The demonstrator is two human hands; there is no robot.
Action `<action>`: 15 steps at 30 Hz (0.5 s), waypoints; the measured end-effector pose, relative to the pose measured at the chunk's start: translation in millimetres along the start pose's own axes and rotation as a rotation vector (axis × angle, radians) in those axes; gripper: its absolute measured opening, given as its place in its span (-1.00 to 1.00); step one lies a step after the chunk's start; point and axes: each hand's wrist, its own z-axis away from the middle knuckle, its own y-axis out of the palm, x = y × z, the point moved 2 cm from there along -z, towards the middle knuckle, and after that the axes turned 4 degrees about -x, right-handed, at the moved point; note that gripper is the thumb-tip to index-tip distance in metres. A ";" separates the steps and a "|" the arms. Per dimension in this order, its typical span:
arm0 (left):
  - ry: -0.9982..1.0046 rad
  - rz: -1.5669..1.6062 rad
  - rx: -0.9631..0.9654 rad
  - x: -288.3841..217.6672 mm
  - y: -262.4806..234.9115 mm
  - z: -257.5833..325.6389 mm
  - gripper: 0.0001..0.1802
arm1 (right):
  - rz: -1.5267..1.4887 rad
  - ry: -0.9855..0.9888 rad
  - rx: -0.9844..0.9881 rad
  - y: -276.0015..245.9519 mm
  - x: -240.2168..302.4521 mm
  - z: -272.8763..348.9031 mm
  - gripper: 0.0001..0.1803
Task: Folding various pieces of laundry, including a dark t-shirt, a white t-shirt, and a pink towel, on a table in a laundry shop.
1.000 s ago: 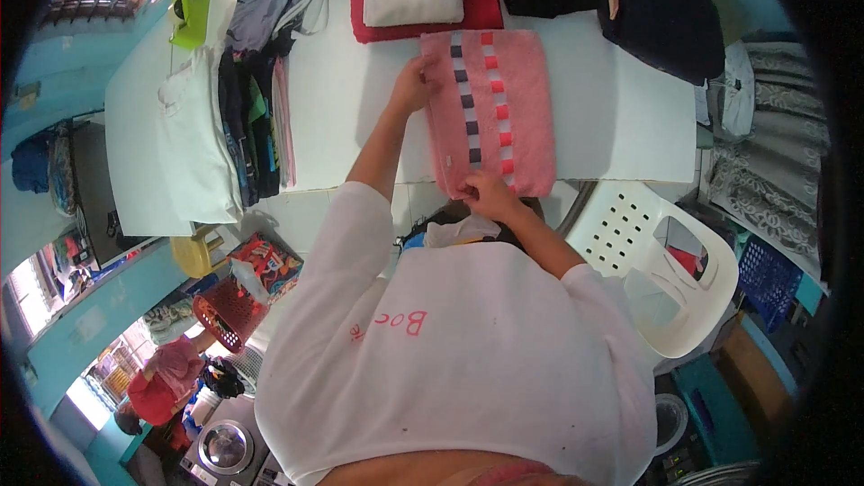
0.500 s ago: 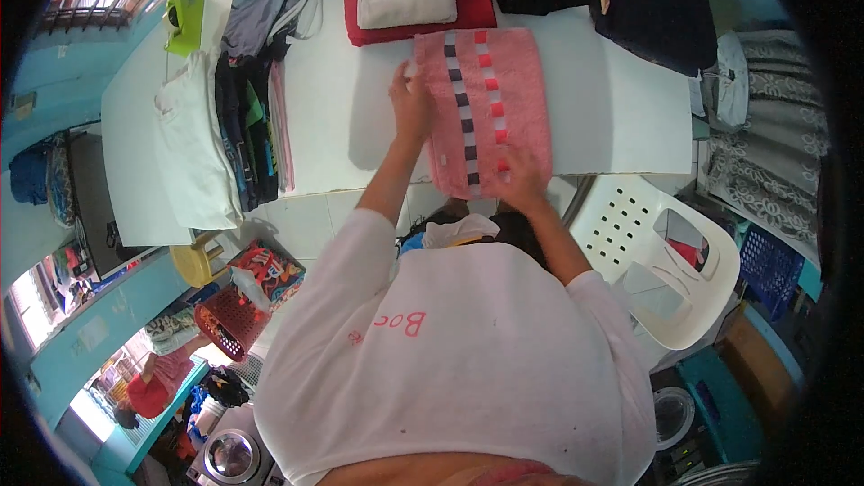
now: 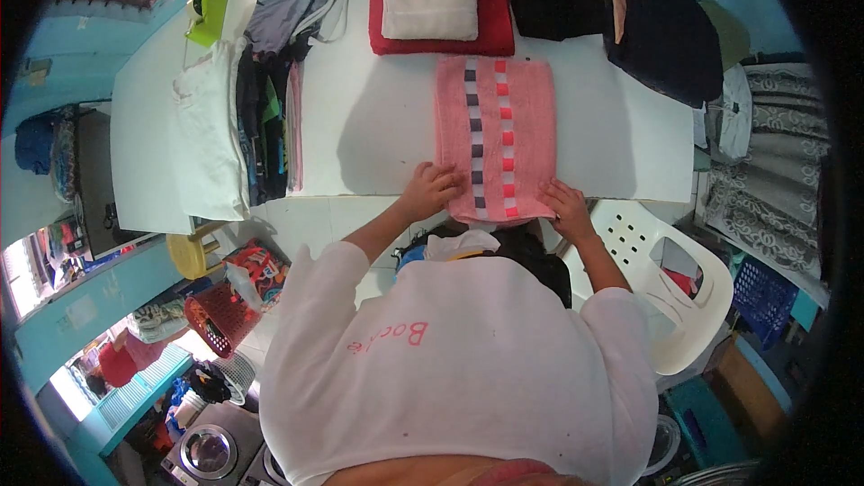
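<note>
A folded pink towel [image 3: 529, 139] with two checkered bands, one dark and white, one red and white, lies on the white table [image 3: 360, 148]. Its near end hangs slightly over the front edge. My left hand [image 3: 432, 191] rests at the towel's near left side, fingers stretched out and touching the cloth. At the near right corner, my right hand [image 3: 565, 207] has its fingers closed on the towel's edge; its thumb is partly hidden. Just beyond lies a folded red towel [image 3: 442, 47] with a folded white striped towel [image 3: 430, 0] on top.
Folded clothes [image 3: 268, 117] and a white garment [image 3: 209, 130] lie on the table's left. Dark garments [image 3: 661, 40] sit at the far right. A white plastic chair [image 3: 688, 342] stands by the front right edge. A yellow stool [image 3: 187, 256] and a red basket [image 3: 220, 324] are at lower left.
My left hand has come down from the towel's far left corner to its near left side. My right hand has moved outward to the near right corner. The camera view has shifted slightly.
</note>
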 end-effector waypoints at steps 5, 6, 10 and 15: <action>-0.512 0.304 0.407 15.7 -9.6 -17.1 -0.65 | -0.492 0.391 0.210 -34.6 -24.1 -32.1 -0.69; -0.695 0.509 0.171 23.5 -15.4 -26.6 -0.70 | -0.630 0.463 0.036 -37.3 -33.5 -50.2 -0.72; -0.928 1.128 -0.389 52.7 -14.4 -75.2 -0.71 | -0.836 0.690 -0.204 -18.2 -59.2 -113.8 -0.73; -1.026 1.110 -0.384 60.2 -5.2 -79.6 -0.66 | -0.718 0.861 -0.098 5.9 -60.8 -119.8 -0.68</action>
